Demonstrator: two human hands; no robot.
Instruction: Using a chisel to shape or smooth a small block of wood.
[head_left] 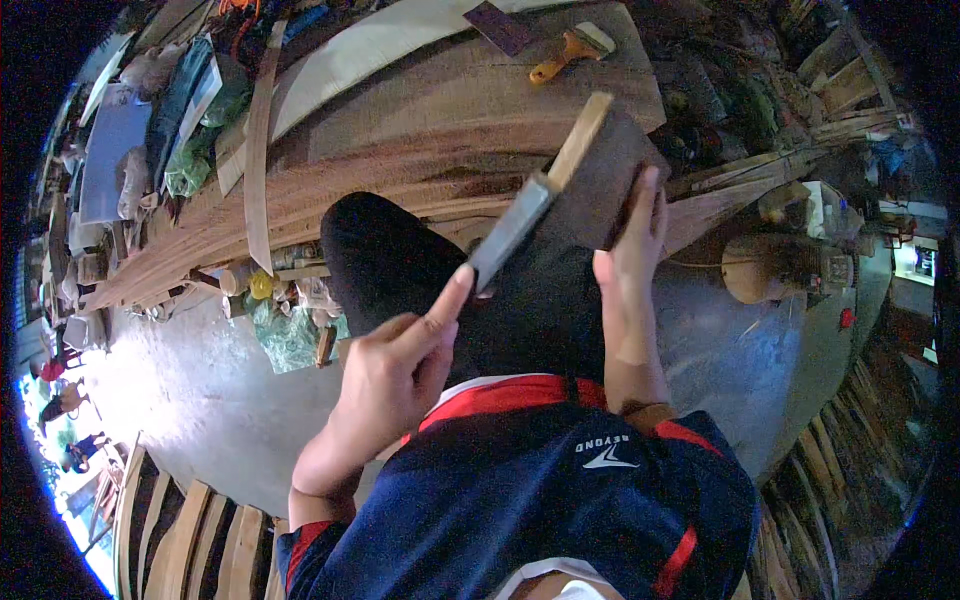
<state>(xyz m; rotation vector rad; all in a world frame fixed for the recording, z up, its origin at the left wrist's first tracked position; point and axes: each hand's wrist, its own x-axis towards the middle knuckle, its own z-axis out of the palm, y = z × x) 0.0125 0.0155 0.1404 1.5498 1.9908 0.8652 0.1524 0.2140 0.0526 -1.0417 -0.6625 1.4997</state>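
A chisel-like tool point(515, 228) with a flat grey metal blade and a pale wooden handle slants over my lap, its handle pointing up and away. My left hand point(400, 355) is at the blade's near end, index finger stretched along it and the other fingers curled; the thumb's contact is partly hidden. On the right, my right hand point(632, 240) grips the edge of a dark brown flat piece point(605, 170), sandpaper or thin board, which lies behind the handle. Some of its fingers are hidden. My black-trousered knee point(375, 240) is below the tool.
Ahead stands a wooden workbench point(400, 110), bearing a paintbrush point(575, 52) with an orange-yellow handle and a dark purplish sheet point(497, 27). A thin wood strip point(260, 150) crosses its left part. Timber planks point(185, 545) lie lower left; a round wooden block point(755, 268) is right.
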